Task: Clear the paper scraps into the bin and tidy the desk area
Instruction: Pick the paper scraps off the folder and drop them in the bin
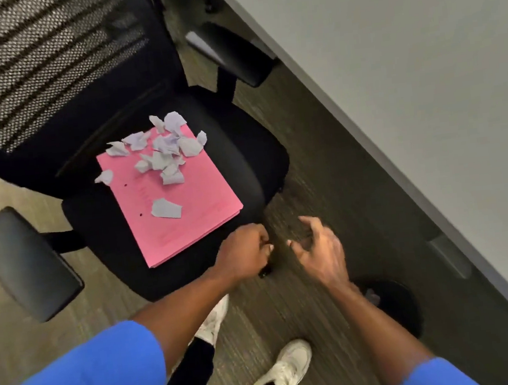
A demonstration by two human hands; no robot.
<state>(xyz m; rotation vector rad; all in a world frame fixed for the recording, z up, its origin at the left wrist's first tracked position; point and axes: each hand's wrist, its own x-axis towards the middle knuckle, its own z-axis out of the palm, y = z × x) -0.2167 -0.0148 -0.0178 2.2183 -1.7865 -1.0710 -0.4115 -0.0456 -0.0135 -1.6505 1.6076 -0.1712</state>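
Several torn pale paper scraps (163,151) lie on a pink folder (187,224), which rests on the black seat of an office chair (243,162). One larger scrap (166,208) lies apart, nearer me. My left hand (242,253) is curled shut at the seat's near corner and seems to grip its edge. My right hand (315,248) hovers beside it over the carpet, fingers apart and holding nothing. A dark round object (396,306), possibly the bin, sits on the floor partly behind my right forearm.
The pale desk top (407,82) runs diagonally along the right, with its edge close to the chair's far armrest (232,53). The near armrest (25,263) juts out at left. My feet in white shoes (284,371) stand on the carpet below.
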